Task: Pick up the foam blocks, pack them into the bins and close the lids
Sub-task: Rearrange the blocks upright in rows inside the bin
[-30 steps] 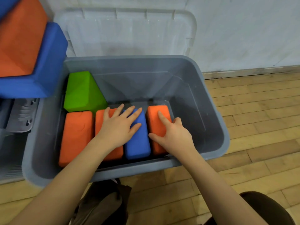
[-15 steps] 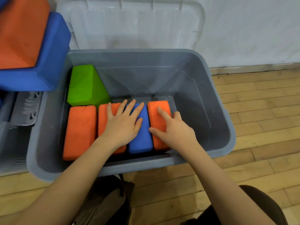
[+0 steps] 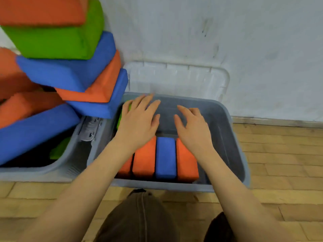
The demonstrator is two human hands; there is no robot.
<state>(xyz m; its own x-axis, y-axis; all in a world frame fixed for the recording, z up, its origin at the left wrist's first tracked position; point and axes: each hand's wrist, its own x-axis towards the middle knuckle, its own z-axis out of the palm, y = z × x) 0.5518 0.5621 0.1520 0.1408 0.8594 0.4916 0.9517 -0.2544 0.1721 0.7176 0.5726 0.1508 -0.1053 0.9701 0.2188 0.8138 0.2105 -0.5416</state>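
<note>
**A:** Head view: where are the hands?

**B:** Both hang over the grey plastic bin [image 3: 234, 154] on the wood floor [image 3: 279, 163]. The left hand [image 3: 139, 119] is above the bin's left rear part, fingers straight and slightly spread, holding nothing. The right hand [image 3: 192, 126] is beside it, fingers loosely bent and apart, also holding nothing. Motion blur keeps me from saying whether either touches anything below.

**A:** And the blocks?

**B:** Along the bin's near wall four rectangular foam blocks stand side by side: an orange foam block at the left [image 3: 125, 167], mostly hidden by the left forearm, a second orange foam block [image 3: 145, 158], a blue foam block [image 3: 165, 157], and a third orange foam block [image 3: 186, 161]. A green foam block [image 3: 120, 117] peeks out left of the left hand.

**A:** The lid?

**B:** The translucent white lid [image 3: 176, 77] stands open against the white wall [image 3: 244, 49]. To the left, a second grey bin [image 3: 57, 165] carries a tall heap of blue, orange and green foam blocks [image 3: 66, 70].
</note>
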